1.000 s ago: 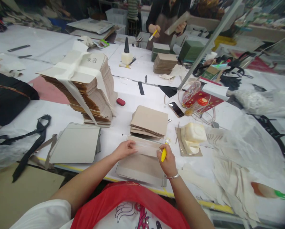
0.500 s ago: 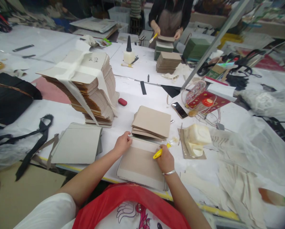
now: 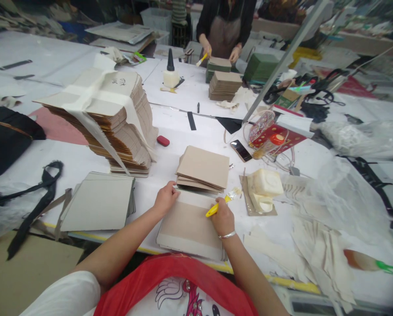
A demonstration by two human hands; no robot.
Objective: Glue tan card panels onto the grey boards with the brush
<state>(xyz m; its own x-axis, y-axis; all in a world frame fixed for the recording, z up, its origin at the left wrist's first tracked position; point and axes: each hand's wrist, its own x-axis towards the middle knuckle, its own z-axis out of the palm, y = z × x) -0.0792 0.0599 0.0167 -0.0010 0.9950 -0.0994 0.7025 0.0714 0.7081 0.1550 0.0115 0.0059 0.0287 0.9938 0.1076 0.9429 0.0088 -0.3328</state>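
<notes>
In front of me lies a stack of cardboard panels (image 3: 190,224), its top sheet tan with paler bands along the near and far sides. My left hand (image 3: 166,198) is closed, fingers pinched at the far left corner of that top panel. On its right side rests my right hand (image 3: 223,217), wrapped round a paintbrush (image 3: 212,210) with a yellow handle. The bristles point away to the right and look coated with something pale. Just beyond is a pile of smaller tan cardboard sheets (image 3: 203,167). A cut-open white plastic container (image 3: 265,186) stands on cardboard to the right.
Grey boards (image 3: 99,202) lie at left, before a tall strapped cardboard stack (image 3: 117,118). A phone (image 3: 241,150), a red case (image 3: 162,140) and fabric strips (image 3: 318,250) are on the table. Across it, a co-worker (image 3: 226,30) holds another brush near a stack.
My view has shifted slightly to the right. Both hands keep nearly the same places on the panel. Across the table, the co-worker's tan sheet has come down onto the green stack.
</notes>
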